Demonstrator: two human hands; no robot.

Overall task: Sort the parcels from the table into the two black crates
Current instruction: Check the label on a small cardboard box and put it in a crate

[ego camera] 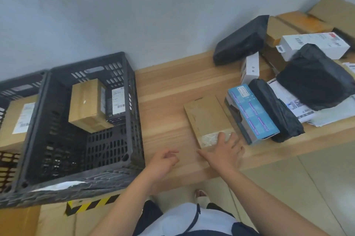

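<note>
At far left, black crate (19, 85) holding labelled brown box (17, 120); neighbouring crate (134, 116) carrying cardboard box (86, 105) plus dark box (117, 105). Sorting looking barely begun. Left hand (163, 162) hovering over table (163, 101), fingers loosely curled, holding nothing. Right hand (224, 149) lying flat, fingers spread, pressing near end of padded envelope (207, 114) on table. Further right, blue box (253, 112) and pile of parcels (315, 82) waiting unsorted.
</note>
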